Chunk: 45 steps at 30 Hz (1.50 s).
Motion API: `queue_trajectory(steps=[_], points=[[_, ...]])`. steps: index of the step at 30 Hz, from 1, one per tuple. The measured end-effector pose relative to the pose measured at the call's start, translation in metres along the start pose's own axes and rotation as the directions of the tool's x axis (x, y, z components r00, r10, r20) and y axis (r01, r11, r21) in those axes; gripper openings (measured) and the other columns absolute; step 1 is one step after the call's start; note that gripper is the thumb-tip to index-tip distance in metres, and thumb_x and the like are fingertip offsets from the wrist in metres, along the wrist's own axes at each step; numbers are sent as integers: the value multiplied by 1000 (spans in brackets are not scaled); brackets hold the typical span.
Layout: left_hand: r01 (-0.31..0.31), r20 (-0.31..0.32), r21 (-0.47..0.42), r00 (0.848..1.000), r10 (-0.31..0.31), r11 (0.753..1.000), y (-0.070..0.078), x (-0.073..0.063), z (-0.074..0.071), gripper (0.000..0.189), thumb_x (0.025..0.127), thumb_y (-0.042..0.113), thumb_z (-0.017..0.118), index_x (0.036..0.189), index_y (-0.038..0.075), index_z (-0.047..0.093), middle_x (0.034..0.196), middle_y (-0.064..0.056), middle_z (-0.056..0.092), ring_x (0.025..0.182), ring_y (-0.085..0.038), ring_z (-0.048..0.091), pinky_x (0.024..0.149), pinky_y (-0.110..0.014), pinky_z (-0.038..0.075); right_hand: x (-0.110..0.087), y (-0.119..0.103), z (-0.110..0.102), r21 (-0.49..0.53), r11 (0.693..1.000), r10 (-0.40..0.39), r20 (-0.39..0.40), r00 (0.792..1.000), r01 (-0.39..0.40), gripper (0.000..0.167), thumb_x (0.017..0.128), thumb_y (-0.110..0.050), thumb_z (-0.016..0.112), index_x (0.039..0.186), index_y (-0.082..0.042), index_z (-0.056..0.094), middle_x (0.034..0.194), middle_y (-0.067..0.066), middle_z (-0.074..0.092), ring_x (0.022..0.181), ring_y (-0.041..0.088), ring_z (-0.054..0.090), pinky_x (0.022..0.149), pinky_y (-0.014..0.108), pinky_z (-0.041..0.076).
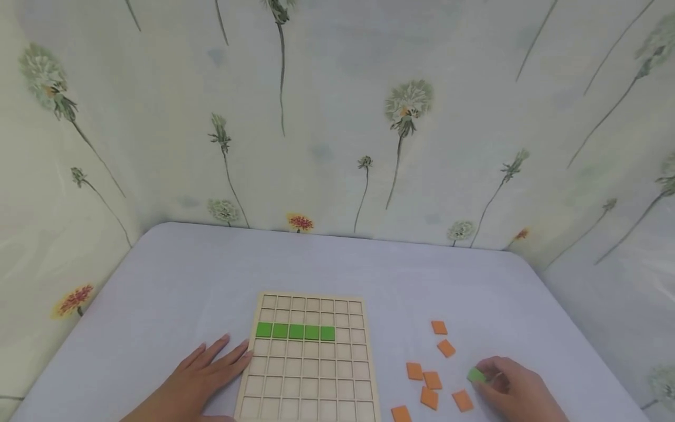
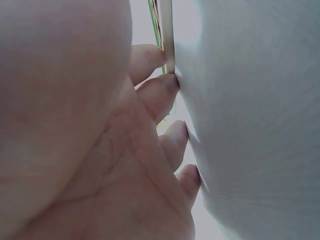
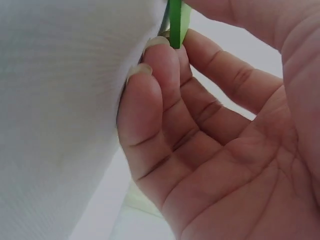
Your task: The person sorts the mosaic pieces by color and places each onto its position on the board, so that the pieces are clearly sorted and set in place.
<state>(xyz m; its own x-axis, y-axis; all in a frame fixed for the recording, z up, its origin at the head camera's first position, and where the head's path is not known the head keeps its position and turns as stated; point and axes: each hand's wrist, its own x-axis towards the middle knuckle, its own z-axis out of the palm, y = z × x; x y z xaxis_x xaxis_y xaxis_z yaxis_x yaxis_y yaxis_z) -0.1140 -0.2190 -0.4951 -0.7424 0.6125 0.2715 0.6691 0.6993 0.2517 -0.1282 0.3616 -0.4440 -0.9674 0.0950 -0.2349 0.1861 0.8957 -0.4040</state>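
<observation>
A wooden grid board (image 1: 310, 368) lies on the table, with a row of green square tiles (image 1: 296, 332) filling cells of its third row from the left edge. My left hand (image 1: 203, 375) rests flat on the cloth, fingers spread, fingertips touching the board's left edge. In the left wrist view, the fingers (image 2: 157, 95) meet the cloth beside the board's side (image 2: 168, 40). Off to the right, my right hand (image 1: 514, 387) pinches a green tile (image 1: 477, 375) between thumb and fingers. That tile (image 3: 175, 22) stands on edge in the right wrist view, the other fingers curled near the cloth.
Several orange square tiles (image 1: 432, 380) lie scattered between the board and my right hand. One orange tile (image 1: 463, 401) is close beside that hand. A pale cloth (image 1: 211, 275) covers the table, and a dandelion-patterned curtain (image 1: 337, 117) hangs behind it.
</observation>
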Motion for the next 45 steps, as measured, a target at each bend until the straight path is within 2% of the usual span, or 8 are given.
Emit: queue_trajectory(steps=[9,20,23,27,32,38,42,45], points=[[11,37,-5,999,-11,1000,-1,0,-2,93,88,76,61,154,11,54,159,-5,51,144,-41,44,112,-15,-21,-3,-5,4,-75,997,-33,-38,999,30,36,90,-23,81,116,0,72,82,-5,63,73,15,54,64,32,48],[-12,9,26,1000,12,1000,-1,-1,-2,92,87,75,63,152,10,56,158,-5,52,143,-38,45,114,-16,-20,0,-7,4,-128,989,-73,-24,997,70,37,88,-18,82,117,2,70,92,-4,64,78,15,54,67,32,50],[20,39,-8,999,-20,1000,-1,-1,-1,93,88,77,62,154,11,54,159,-4,50,144,-40,44,114,-15,-18,3,-1,6,-115,992,-60,-10,998,58,43,88,-25,84,118,1,70,94,-5,65,79,15,55,68,33,51],[54,78,-50,996,-50,997,-1,0,-1,94,88,77,61,157,14,51,162,-3,47,146,-42,41,120,-25,-5,5,8,6,-63,998,0,15,1000,1,52,86,-33,86,122,-1,68,96,-5,66,81,17,58,71,37,53],[58,90,-69,995,-52,996,0,2,-3,94,88,76,61,157,13,50,162,-4,46,147,-44,39,117,-23,-8,4,7,3,-32,999,9,22,1000,-8,46,86,-28,86,119,-1,68,99,-3,69,85,17,60,73,39,55],[96,148,-65,985,-86,993,-1,2,-5,97,87,79,59,158,13,48,163,-5,44,148,-44,37,113,-52,22,3,-2,2,-59,998,-15,20,1000,16,39,86,-22,86,114,0,70,99,-2,70,82,16,60,72,38,54],[76,113,-63,991,-68,995,-1,1,-5,97,87,79,60,157,13,50,162,-5,46,147,-44,39,123,-33,2,3,-5,2,-72,997,10,52,999,-7,42,86,-22,86,116,3,70,97,-2,70,82,17,60,73,40,55],[57,90,-63,995,-51,996,-1,0,-5,96,87,78,61,156,12,51,161,-5,47,145,-44,41,113,-14,-18,3,-6,1,-78,997,35,79,996,-29,45,86,-24,86,117,3,69,97,-1,69,82,18,60,74,41,56]])
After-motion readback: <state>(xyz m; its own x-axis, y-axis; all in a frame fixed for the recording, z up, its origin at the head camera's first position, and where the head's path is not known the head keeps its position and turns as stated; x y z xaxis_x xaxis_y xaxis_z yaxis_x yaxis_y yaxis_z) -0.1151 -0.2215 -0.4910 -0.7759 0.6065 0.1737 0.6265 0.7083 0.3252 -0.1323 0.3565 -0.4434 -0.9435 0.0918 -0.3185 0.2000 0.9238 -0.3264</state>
